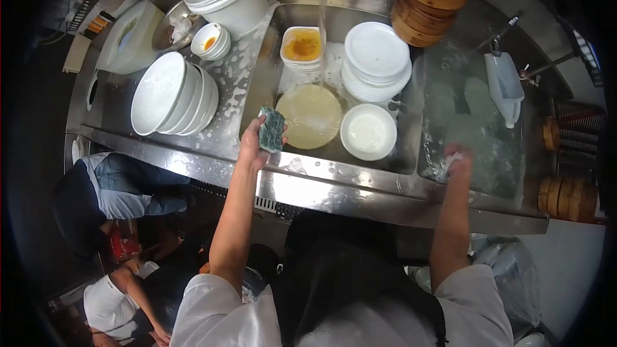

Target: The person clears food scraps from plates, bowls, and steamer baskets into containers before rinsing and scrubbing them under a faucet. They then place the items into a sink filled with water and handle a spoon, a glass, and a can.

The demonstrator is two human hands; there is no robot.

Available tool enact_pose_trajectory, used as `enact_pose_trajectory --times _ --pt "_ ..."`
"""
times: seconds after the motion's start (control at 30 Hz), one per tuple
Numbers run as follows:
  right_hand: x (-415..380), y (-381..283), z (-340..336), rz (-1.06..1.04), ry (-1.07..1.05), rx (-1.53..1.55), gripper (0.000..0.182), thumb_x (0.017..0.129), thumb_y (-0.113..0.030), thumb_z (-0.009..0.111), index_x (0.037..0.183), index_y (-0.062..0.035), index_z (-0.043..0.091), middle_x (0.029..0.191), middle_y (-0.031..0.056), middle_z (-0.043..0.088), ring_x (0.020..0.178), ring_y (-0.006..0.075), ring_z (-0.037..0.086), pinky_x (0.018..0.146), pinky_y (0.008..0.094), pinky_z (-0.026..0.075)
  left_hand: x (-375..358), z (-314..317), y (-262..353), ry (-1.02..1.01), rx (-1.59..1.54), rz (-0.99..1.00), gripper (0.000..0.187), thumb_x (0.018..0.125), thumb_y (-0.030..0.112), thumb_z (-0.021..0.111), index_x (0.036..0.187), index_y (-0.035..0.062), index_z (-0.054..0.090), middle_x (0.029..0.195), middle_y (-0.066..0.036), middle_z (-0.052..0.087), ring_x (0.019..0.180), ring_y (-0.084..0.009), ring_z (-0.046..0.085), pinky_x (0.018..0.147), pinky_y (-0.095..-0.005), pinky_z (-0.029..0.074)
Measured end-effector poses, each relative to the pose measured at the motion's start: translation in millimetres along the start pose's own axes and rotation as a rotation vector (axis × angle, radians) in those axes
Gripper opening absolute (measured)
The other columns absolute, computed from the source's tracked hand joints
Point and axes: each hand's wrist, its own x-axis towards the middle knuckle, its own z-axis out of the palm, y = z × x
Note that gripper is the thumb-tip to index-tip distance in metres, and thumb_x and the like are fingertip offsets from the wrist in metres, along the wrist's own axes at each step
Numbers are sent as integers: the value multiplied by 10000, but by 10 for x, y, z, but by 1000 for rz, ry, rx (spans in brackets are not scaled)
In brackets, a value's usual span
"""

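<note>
My left hand [252,144] is closed around a green scouring pad [272,130] above the near-left edge of the middle sink. Just beyond it lies a round pale basin [308,119] with water running down into it. To the right of the basin is a white bowl [368,132] with cloudy liquid inside. My right hand [457,159] is over the near-left part of the right-hand sink [475,180], blurred by motion, with white splash around it. Its fingers are smeared, and I cannot tell whether it holds anything.
White plates [376,49] and square dishes [302,45] are stacked in the middle sink. Large bowls [164,93] and white buckets [228,0] stand on the left counter. Bamboo steamers [430,3] rise at the back. A plastic scoop [505,90] is at the right. Two people [122,186] are at lower left.
</note>
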Motion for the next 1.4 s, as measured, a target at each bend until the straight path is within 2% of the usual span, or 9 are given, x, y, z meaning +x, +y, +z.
enact_pose_trajectory --times 0.2,0.33,0.47,0.63,0.87,0.97,1.0,1.1,1.4 --pt "-24 1009 3847 153 -42 -762 190 831 -177 612 926 -12 598 888 95 648 764 179 630 702 298 534 -45 -259 262 20 -16 -24 400 921 251 423 1201 -32 459 1096 -201 593 975 -301 624 774 -420 560" --pt "1267 2716 3575 359 -228 -1063 368 805 -235 622 1094 -8 599 1011 136 661 888 270 656 777 373 522 -138 -249 367 47 -22 -50 407 904 214 408 1231 -25 441 1116 -196 585 997 -298 615 788 -424 555" --pt "2064 3758 2640 207 -229 -2197 402 783 -278 575 1037 27 637 1041 199 657 942 356 631 815 407 496 -388 -221 532 74 53 21 442 892 191 396 1285 -11 401 1177 -199 551 1041 -299 593 802 -423 544" --pt "2004 4149 2024 291 270 -1777 366 750 -239 559 1008 -1 664 1091 224 628 1063 348 587 909 388 459 -663 -410 715 47 -11 0 484 881 163 398 1329 -8 338 1185 -209 519 1035 -294 581 810 -394 531" --pt "1622 3851 2482 439 -26 -1307 364 715 -221 701 985 17 646 941 128 642 828 234 609 684 407 479 -538 -509 729 0 -28 -32 438 925 180 383 1327 15 330 1197 -181 522 1016 -297 595 794 -401 544" --pt "1716 4490 2350 -196 -211 -1803 367 738 -226 589 995 31 642 949 228 654 857 398 634 771 451 508 -265 -271 613 -45 50 -52 428 946 231 425 1318 45 324 1173 -163 535 989 -267 606 746 -381 557" --pt "907 3840 3465 0 -298 -2063 494 775 -197 578 1216 8 493 1049 260 615 924 424 607 803 490 497 -174 -207 564 -59 132 -57 351 925 243 449 1211 42 422 1081 -155 582 930 -267 627 713 -397 557" --pt "11 3275 4309 -174 -8 -1988 393 758 -80 555 1121 -4 427 868 270 642 836 415 639 721 519 497 119 -17 402 -154 419 -36 384 906 210 518 1244 40 455 1052 -132 601 889 -223 629 727 -333 548" --pt "-396 2085 3635 -386 357 -1166 402 896 -179 578 1216 50 498 1102 189 609 975 265 587 855 371 469 270 992 -535 -203 1288 714 427 808 194 621 1226 151 541 1301 -156 463 1156 -390 458 952 -457 393"
